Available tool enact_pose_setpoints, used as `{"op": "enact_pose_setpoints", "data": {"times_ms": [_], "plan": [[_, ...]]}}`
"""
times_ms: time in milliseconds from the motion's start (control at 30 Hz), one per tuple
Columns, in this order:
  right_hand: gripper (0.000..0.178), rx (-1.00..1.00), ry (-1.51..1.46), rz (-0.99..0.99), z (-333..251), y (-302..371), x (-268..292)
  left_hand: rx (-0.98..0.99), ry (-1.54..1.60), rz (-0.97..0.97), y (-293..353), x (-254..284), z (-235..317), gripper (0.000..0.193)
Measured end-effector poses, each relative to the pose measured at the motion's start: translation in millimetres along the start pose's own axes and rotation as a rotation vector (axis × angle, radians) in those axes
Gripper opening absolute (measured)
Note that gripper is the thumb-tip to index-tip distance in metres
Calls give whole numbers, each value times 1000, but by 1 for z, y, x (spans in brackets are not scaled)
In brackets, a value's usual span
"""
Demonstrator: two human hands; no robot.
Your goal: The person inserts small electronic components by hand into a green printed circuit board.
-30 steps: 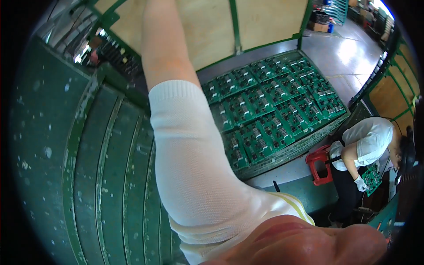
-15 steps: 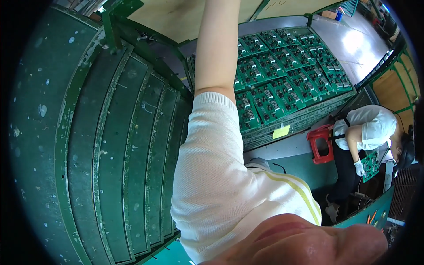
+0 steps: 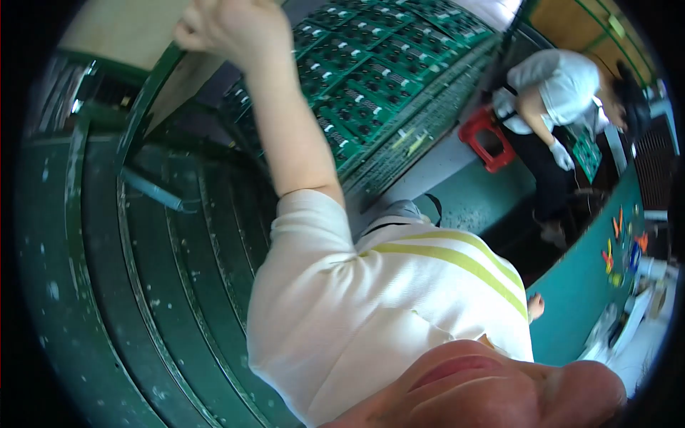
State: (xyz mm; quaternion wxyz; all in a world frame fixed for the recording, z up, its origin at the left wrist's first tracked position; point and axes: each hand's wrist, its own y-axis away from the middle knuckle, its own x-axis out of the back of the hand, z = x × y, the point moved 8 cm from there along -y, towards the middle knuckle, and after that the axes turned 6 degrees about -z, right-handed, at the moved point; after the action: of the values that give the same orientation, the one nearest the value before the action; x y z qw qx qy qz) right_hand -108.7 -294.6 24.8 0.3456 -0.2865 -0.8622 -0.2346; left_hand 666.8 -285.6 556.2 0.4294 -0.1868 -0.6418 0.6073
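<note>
My left arm reaches up the picture, and my left hand (image 3: 239, 32) is at the top edge, partly cut off. Its visible fingers are curled in beside the upper end of a green metal post (image 3: 153, 93); what they hold, if anything, is hidden. Right of that forearm lie rows of green circuit boards (image 3: 364, 64) with small white displays, on top of a stack of trays (image 3: 410, 143). Only a small part of my right hand (image 3: 536, 307) shows, past the striped white shirt at the green bench's edge; its fingers cannot be made out.
Worn green metal ledges (image 3: 164, 285) curve along the left. At the upper right a person (image 3: 553, 93) in a pale top bends over a circuit board (image 3: 587, 157) by a red stool (image 3: 487, 139). Orange-handled tools (image 3: 617, 222) lie on the green bench (image 3: 571, 307).
The view has turned, so the boards and the person sit higher and further left. My left hand has come into the picture at the top, and part of my right hand now shows.
</note>
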Motion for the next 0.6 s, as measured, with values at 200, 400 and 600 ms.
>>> {"op": "enact_pose_setpoints", "data": {"times_ms": [200, 400, 600], "plan": [[18, -205, -298, -29, 42, 21, -7, -155, 22, 108, -2, -27, 14, 24], [16, -63, -501, -135, -12, 4, -30, -183, 84, 166, 4, -20, 12, 24], [14, 31, -534, -316, -114, -2, -97, -218, 42, 233, 2, -23, 5, 22]]}}
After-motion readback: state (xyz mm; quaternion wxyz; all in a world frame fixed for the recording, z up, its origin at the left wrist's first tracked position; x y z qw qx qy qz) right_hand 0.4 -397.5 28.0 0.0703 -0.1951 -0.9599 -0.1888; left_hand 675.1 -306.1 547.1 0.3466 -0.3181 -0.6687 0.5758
